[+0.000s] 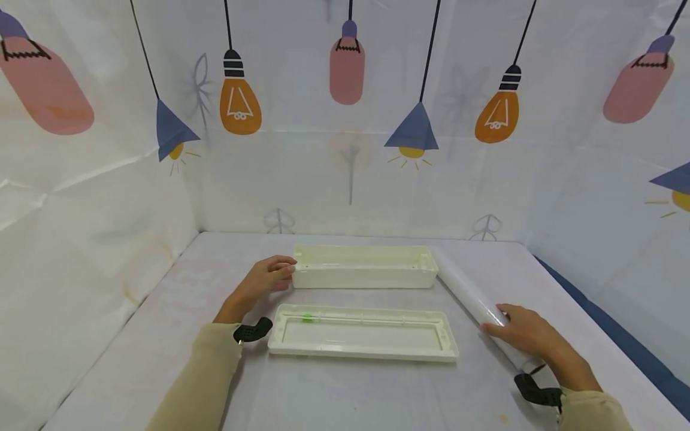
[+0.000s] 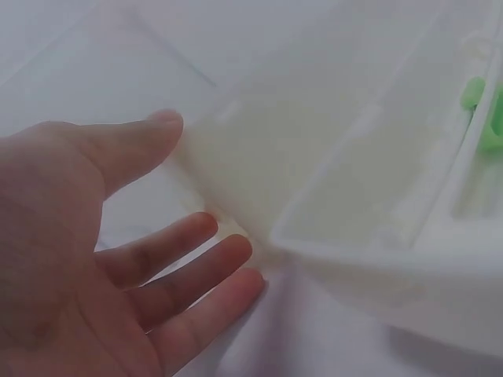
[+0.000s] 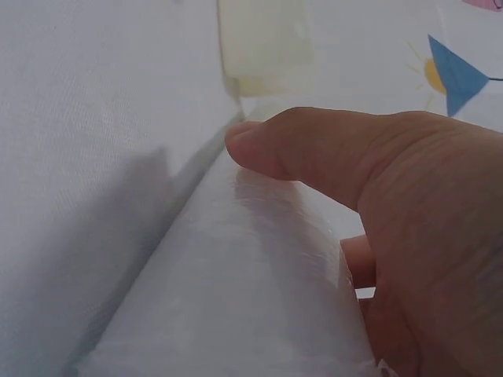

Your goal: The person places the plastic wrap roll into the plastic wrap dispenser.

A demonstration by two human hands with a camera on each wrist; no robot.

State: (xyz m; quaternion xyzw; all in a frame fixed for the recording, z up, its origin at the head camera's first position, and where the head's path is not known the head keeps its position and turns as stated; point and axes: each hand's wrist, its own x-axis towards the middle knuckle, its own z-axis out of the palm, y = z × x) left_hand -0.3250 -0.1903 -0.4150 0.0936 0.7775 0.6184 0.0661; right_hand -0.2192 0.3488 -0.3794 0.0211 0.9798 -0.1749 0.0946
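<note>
we are judging the step in hand as taking hold of the roll (image 1: 474, 299), apparently clear film, while minding the box (image 1: 363, 278) beside it. the roll is lying aslant on the right of the table (image 1: 334, 398), its far end just beside the box's right end; we cannot tell if they are touching. our right hand (image 1: 530, 329) is gripping the roll toward its near end, thumb over one side, fingertips showing on the other. our left hand (image 1: 264, 277) is reaching to the box's left end, thumb and fingers spread; we cannot tell how hard it is pressing, if at all. the cream box is standing open at the top, and its lid (image 1: 361, 352) is lying nearer us, inner face up, carrying a thin rail (image 1: 372, 322) with a green slider (image 1: 307, 318). the next move, we are reckoning, is calling for a firm hold on the slick roll and a steady box. a pale cloth is covering the table; whitish sheets (image 1: 302, 185) printed with hanging lamps (image 1: 240, 108) are enclosing it, and a dark blue strip (image 1: 614, 335) is running past the right edge.
</note>
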